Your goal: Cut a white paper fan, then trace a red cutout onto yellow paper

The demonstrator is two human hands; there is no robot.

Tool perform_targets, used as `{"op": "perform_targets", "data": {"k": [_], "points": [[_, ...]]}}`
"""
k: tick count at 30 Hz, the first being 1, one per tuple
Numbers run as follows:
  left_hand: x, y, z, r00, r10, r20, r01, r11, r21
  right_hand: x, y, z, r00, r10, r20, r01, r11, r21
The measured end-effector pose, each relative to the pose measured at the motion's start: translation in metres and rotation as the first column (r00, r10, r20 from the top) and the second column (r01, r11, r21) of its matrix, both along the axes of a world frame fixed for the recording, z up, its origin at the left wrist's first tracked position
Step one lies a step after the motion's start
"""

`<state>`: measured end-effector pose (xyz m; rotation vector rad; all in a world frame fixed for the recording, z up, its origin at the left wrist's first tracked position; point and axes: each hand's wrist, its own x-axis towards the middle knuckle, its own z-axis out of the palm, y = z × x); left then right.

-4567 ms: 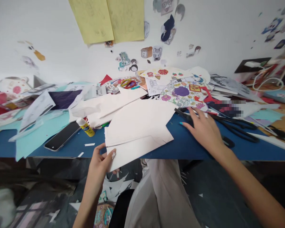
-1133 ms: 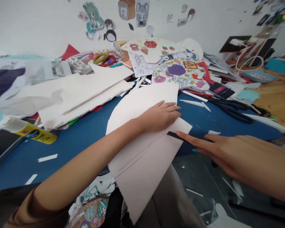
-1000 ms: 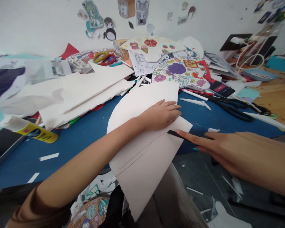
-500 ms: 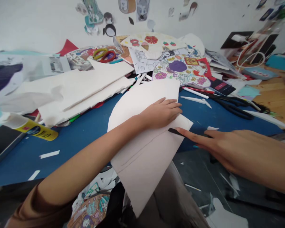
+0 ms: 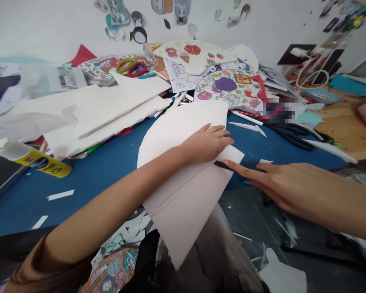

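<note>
A large white sheet of foam board (image 5: pixel 183 195) overhangs the front edge of the blue table, its lower corner pointing down. My left hand (image 5: pixel 205 142) lies flat on the sheet, fingers spread toward the right. My right hand (image 5: pixel 271 179) is closed around a craft knife (image 5: pixel 222 164), index finger stretched along it. The knife's dark blade meets the sheet just below my left hand, near the right edge; its handle is mostly hidden in my hand. A long thin line, seemingly a cut, runs from the blade down to the lower left.
A yellow glue stick (image 5: pixel 49 162) lies at left beside stacked white boards (image 5: pixel 110 106). Behind are coloured drawings (image 5: pixel 228 87) and red-and-yellow scissors (image 5: pixel 132 67). Black-handled scissors (image 5: pixel 293 136) lie right on the blue table (image 5: pixel 88 211). Scraps (image 5: pixel 285 272) litter the floor.
The whole view has shifted slightly. The knife stays at nearly the same place on the sheet, its blade now looking thinner. My left hand keeps its place on the board.
</note>
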<state>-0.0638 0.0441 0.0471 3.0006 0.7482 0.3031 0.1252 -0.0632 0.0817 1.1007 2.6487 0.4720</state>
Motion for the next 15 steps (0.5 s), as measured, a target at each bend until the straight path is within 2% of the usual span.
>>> {"op": "perform_targets", "data": {"k": [6, 12, 15], "points": [[0.003, -0.004, 0.003, 1.000, 0.002, 0.008, -0.002, 0.999, -0.046, 0.001, -0.004, -0.008, 1.000, 0.003, -0.003, -0.003, 0.998, 0.065], [0.000, -0.005, 0.005, 1.000, 0.025, 0.008, -0.024, 0.998, -0.064, 0.000, -0.011, -0.014, 0.998, -0.018, -0.065, 0.020, 1.000, 0.023], [-0.001, -0.003, 0.003, 1.000, 0.012, 0.019, -0.011, 0.998, -0.064, -0.001, -0.015, -0.017, 0.997, -0.048, -0.061, 0.051, 0.998, 0.047]]}}
